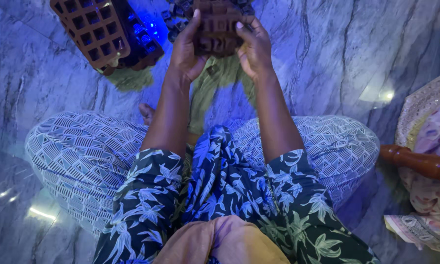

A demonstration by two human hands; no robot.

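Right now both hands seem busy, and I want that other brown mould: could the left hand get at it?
Probably yes: the brown grid mould lies uncovered on the floor beside the left hand, though that hand grips another mould.

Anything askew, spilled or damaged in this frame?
Nothing looks spilled or broken. Both hands, left hand and right hand, hold a brown mould tray over the marble floor. A second mould tray rests tilted on another.

Brown mold being held up

The brown mold (pixel 217 27) with little square pockets is sitting between the left hand (pixel 186 51) and the right hand (pixel 254 49), tilting up, with both thumbs pressing on its front.
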